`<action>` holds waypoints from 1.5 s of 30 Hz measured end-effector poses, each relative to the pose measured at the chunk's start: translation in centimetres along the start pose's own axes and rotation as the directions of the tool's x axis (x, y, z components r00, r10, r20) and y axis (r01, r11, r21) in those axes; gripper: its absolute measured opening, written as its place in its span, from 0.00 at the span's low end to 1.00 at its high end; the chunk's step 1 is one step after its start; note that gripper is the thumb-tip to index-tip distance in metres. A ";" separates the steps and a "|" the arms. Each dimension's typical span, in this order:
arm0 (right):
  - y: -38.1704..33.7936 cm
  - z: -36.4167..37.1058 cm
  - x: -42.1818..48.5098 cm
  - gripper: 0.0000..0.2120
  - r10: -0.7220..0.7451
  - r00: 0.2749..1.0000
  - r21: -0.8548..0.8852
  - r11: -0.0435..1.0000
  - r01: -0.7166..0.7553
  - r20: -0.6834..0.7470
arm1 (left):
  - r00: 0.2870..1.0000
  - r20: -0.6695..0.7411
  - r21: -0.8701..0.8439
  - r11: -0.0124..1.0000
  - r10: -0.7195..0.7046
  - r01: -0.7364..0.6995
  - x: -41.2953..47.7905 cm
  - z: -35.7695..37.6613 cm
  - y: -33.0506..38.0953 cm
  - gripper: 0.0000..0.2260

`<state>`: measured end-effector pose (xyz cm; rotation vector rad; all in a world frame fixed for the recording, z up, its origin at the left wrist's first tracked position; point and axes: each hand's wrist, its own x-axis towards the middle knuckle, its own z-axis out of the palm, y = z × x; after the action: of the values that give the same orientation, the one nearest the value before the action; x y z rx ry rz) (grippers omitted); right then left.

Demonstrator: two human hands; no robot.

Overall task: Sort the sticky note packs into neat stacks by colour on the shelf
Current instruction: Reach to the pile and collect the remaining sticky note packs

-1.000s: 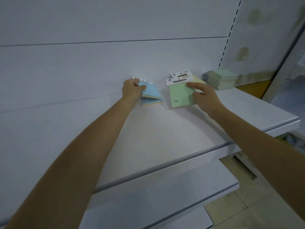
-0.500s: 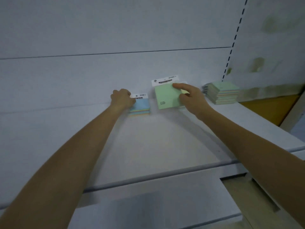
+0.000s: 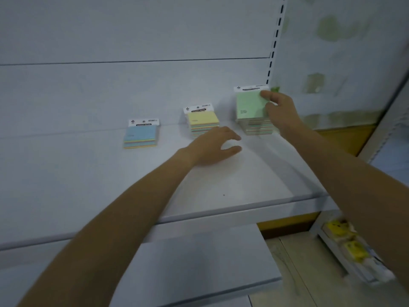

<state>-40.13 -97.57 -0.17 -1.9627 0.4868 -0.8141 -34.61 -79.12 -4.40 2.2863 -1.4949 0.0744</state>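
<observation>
Three stacks of sticky note packs stand along the back of the white shelf point(image 3: 221, 185). A blue-topped stack point(image 3: 140, 136) is at the left, a yellow-topped stack point(image 3: 202, 121) in the middle, and a taller green-topped stack point(image 3: 254, 125) at the right. My right hand point(image 3: 280, 111) grips a green pack point(image 3: 250, 105) by its right edge, tilted up on top of the green stack. My left hand point(image 3: 215, 145) hovers low over the shelf just in front of the yellow stack, fingers spread, holding nothing.
A slotted upright point(image 3: 274, 41) runs up the back panel beside the green stack. A lower shelf point(image 3: 199, 258) juts out beneath. At the lower right, a rack holds yellow packaged items point(image 3: 352, 249) above the tiled floor.
My right hand carried the green pack rightward onto the green stack. My left hand let go of the blue stack and moved right, in front of the yellow stack.
</observation>
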 end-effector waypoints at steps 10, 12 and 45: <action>1.6 -0.7 3.3 0.18 0.076 0.997 -0.086 0.993 -0.077 -0.014 | 0.994 0.082 -0.054 0.996 -0.066 0.071 0.8 2.3 0.1 0.20; 1.8 -0.2 3.4 0.18 0.050 0.998 -0.147 0.988 -0.054 -0.032 | 0.995 0.075 -0.064 0.995 -0.071 0.075 0.9 2.4 0.0 0.20; -6.1 12.9 -5.0 0.29 -0.458 0.746 -0.478 0.576 0.663 0.483 | 0.976 0.028 0.225 0.953 -0.216 0.204 -10.8 -6.2 -5.3 0.21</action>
<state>-34.45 -83.60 -1.10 -2.9129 -0.1367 -0.7498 -33.45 -65.68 -3.16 2.6314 -1.3148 0.1268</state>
